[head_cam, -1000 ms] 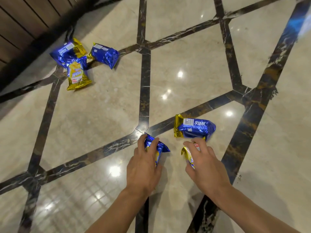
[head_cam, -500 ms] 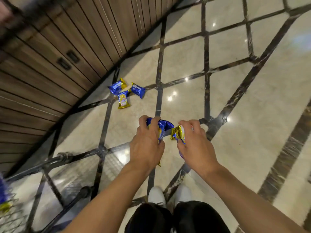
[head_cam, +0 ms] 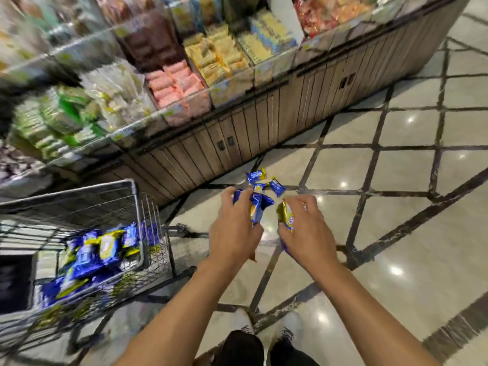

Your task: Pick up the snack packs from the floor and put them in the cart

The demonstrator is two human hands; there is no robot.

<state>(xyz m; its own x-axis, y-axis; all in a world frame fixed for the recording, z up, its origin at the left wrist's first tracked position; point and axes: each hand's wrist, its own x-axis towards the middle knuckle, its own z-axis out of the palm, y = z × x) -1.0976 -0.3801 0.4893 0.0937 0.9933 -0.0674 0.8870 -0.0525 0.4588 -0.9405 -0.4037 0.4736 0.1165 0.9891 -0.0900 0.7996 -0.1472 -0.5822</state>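
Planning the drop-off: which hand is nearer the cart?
Left. The left hand is just right of the cart; the right hand is farther right, beyond it.

**Snack packs: two held, three on the floor, a pile in the cart**

One blue-and-gold foil snack pack [head_cam: 257, 207] sits crumpled just above the frame's centre, gripped in the left hand [head_cam: 233, 228]. A second pack [head_cam: 286, 217], gold end uppermost, is pinched in the right hand [head_cam: 306, 233] just beside it. Three more packs [head_cam: 264, 182] lie close together on the marble floor, above the hands, near the wooden counter base. The wire cart [head_cam: 137, 207] stands at lower left, holding a heap of the same blue-and-yellow packs [head_cam: 97, 256] (blurred, count unclear).
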